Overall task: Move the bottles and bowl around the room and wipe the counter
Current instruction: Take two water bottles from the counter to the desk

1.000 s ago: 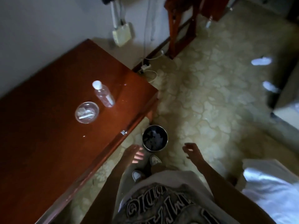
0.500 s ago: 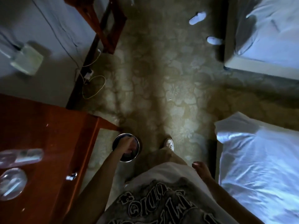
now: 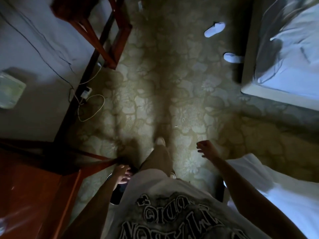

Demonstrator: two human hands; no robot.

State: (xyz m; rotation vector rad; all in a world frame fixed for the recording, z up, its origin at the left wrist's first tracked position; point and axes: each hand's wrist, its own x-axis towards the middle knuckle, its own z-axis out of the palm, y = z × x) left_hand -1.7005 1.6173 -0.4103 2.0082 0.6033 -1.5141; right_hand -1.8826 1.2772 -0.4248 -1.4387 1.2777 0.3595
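Both hands hold nothing. My left hand (image 3: 122,175) hangs at my side with fingers loosely spread, just off the corner of the red-brown counter (image 3: 39,190) and directly over the round metal bin (image 3: 114,195) on the floor; I can't tell if it touches the bin rim. My right hand (image 3: 205,149) swings forward over the patterned carpet (image 3: 155,94), fingers loosely curled, well clear of the counter.

Using the counter as landmark: the task items sit on its top, back toward my left rear. Only a blurred clear smear shows at the counter's near-left edge (image 3: 3,225), likely the bottle or bowl, too blurred to say which or how it lies. So the things lie left of and behind both hands, and the left hand is plainly the nearer one; the right would need to cross my body.

Further from the counter: wooden chair legs (image 3: 110,40) along the wall, a white cable (image 3: 91,107) looped on the floor, two white slippers (image 3: 214,29) beside a far bed (image 3: 284,54), another bed (image 3: 269,192) close on my right.

My guess: I'm walking past the counter corner, and any next pickup means turning back left.
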